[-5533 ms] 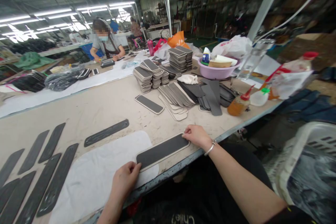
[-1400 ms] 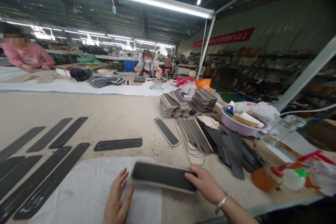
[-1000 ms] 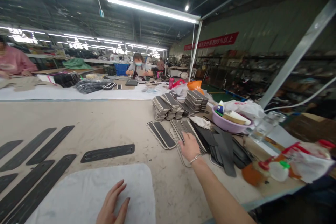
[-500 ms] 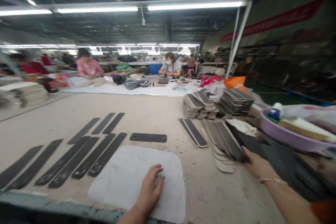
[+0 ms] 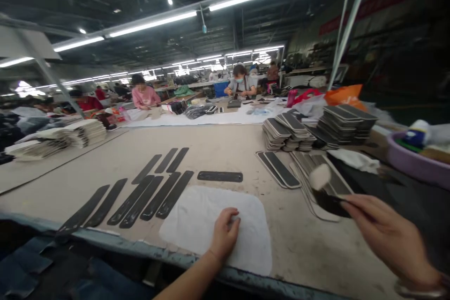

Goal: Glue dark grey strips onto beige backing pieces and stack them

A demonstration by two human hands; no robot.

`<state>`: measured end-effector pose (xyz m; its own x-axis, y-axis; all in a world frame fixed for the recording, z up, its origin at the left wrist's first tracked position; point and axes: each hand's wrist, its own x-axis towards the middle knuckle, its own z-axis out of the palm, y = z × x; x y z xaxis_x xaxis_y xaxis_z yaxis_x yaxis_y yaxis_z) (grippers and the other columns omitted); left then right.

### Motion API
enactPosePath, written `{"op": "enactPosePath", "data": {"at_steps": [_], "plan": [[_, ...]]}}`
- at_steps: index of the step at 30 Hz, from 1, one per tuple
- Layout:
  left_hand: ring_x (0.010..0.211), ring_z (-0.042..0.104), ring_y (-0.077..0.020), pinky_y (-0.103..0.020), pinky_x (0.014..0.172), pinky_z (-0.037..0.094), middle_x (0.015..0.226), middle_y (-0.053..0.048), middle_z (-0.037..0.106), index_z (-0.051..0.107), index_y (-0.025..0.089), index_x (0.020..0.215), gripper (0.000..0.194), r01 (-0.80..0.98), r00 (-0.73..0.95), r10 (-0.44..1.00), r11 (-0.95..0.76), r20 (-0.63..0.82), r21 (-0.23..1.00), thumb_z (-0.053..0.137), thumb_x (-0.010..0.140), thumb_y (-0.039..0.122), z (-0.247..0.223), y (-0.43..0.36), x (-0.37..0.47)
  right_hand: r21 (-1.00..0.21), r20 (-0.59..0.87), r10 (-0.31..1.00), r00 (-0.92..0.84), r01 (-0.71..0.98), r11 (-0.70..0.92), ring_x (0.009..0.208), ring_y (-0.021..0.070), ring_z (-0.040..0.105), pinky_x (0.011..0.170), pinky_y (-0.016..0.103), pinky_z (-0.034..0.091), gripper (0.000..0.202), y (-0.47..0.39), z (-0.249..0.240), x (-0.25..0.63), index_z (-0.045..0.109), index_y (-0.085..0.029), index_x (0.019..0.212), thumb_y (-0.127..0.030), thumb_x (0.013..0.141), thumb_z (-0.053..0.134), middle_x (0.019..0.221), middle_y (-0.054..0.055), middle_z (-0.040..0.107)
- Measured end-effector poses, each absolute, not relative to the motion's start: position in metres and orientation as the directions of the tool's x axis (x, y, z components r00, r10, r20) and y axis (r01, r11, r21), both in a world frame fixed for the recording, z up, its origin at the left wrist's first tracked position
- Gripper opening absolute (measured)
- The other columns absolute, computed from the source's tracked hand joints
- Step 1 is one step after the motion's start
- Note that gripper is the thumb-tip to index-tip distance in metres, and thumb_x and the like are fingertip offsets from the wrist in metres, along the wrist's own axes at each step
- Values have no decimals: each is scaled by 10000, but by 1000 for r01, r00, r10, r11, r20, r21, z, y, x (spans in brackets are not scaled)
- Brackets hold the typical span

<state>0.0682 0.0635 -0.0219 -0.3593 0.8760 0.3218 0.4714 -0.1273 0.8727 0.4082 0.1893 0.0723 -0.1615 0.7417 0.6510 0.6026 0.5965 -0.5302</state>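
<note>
My right hand (image 5: 390,229) pinches the near end of a dark strip (image 5: 328,200) above a fanned pile of dark, pale-edged strips (image 5: 339,176). The held strip is curved and blurred, with a whitish patch at its far end. On a white cloth (image 5: 190,220) near the table edge rests my left hand (image 5: 226,232). Its fingers are loosely curled, the thumb stands apart, and nothing shows in them. Several glossy dark strips (image 5: 174,194) lie slanted left of the cloth. One dark strip (image 5: 220,176) lies crosswise just beyond it.
Stacks of pale-edged strips (image 5: 277,133) stand at the back right, with two single strips (image 5: 281,168) before them. A purple basin (image 5: 418,157) holds bottles and other items at far right. White stacks (image 5: 84,133) sit at left. Co-workers (image 5: 242,84) sit across the table.
My right hand has lifted the dark strip off the fanned pile, and the strip now bends. My left hand stays on the cloth with its fingers more curled. The view has tilted and shifted left.
</note>
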Motion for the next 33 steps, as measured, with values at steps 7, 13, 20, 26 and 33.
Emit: {"op": "enactPosePath", "data": {"at_steps": [7, 13, 20, 26, 33], "plan": [[1061, 565, -234, -375, 851, 472, 1202, -123, 534, 454, 188, 1167, 412, -59, -481, 876, -77, 40, 995, 467, 838, 436, -18, 68, 66, -856, 296, 953, -67, 424, 295, 802, 189, 604, 735, 302, 502, 281, 130, 53, 346, 602, -188, 894, -430, 807, 489, 858, 52, 648], [805, 653, -231, -354, 724, 509, 874, -120, 671, 609, 99, 930, 478, -168, -307, 949, 24, -76, 985, 436, 816, 530, -18, 65, 64, -842, 367, 892, -265, 314, 440, 923, 186, 581, 846, 324, 467, 207, 123, 51, 358, 613, -201, 907, -339, 860, 465, 938, 55, 638], [768, 651, -229, -356, 705, 507, 837, -106, 679, 636, 102, 854, 476, -156, -320, 947, -22, -29, 988, 420, 821, 525, -21, 66, 62, -618, 617, 634, -466, 212, 757, 1053, 206, 537, 970, 445, 382, 194, 118, 88, 368, 627, -237, 916, -208, 871, 440, 955, 38, 647], [775, 636, -203, -313, 705, 508, 840, -74, 661, 634, 134, 857, 372, 144, -288, 957, 16, 27, 989, 467, 812, 463, -14, 63, 66, -483, 330, 559, -761, 372, 792, 1146, 189, 449, 995, 398, 356, 311, 126, 64, 401, 641, -289, 994, -126, 821, 441, 1078, 24, 616], [591, 601, -171, -269, 571, 481, 634, -34, 640, 657, 159, 765, 313, 608, -223, 971, 74, 80, 791, 500, 780, 429, 5, 86, 66, -428, 184, 706, -683, 592, 683, 1091, 207, 472, 923, 374, 402, 327, 136, 15, 409, 664, -248, 772, -43, 744, 410, 1087, 34, 594]]}}
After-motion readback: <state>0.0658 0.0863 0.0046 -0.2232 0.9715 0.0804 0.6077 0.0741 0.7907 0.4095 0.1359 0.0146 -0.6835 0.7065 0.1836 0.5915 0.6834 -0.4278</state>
